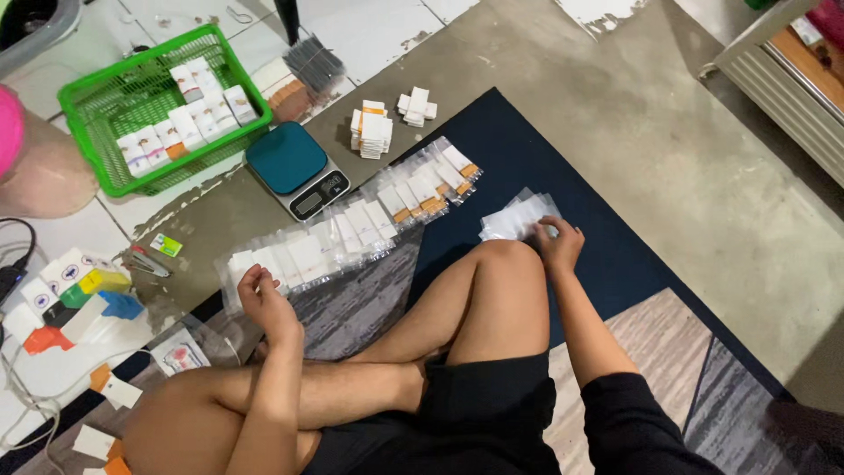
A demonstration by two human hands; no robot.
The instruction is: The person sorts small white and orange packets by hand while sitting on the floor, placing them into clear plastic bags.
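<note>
I sit cross-legged on a dark mat (527, 158). My right hand (556, 244) reaches past my knee and touches a loose stack of clear plastic sleeves (514, 216), fingers curled on its edge. My left hand (262, 301) hovers with bent fingers by the near end of a long row of bagged small white-and-orange boxes (352, 227); whether it pinches anything is unclear. The row runs diagonally from my left hand up to the right.
A teal-topped digital scale (295, 167) stands behind the row. A green basket (105, 105) holds more boxes. Unbagged box piles (373, 132) lie beyond. Coloured tape dispensers and labels (79, 303) sit at left, a brush (312, 60) at top.
</note>
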